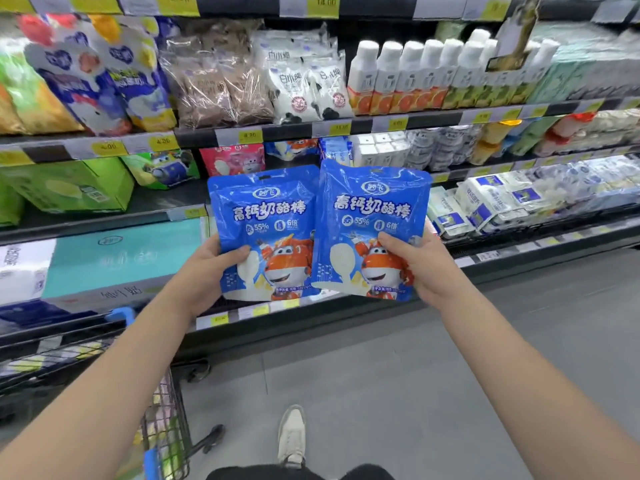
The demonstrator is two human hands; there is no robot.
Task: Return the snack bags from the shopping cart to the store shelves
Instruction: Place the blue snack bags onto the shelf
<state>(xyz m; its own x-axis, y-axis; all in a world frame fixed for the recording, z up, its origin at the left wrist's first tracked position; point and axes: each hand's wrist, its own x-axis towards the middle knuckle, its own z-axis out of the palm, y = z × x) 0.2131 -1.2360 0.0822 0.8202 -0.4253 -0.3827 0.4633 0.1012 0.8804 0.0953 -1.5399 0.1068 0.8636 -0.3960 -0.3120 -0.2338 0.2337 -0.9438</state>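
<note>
Now left hand (204,268) grips one blue bag (263,230), right hand (420,268) grips another (372,223), both face-up & upright to match w/ shelf (194,199) spot.

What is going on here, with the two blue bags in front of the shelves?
A person stands in a store aisle facing the shelves. The left hand grips one blue snack bag by its lower part, and the right hand grips a matching second bag the same way. Both are held upright, side by side, edges meeting. Neither is on a shelf yet. The shopping cart stands at the person's left.
</note>
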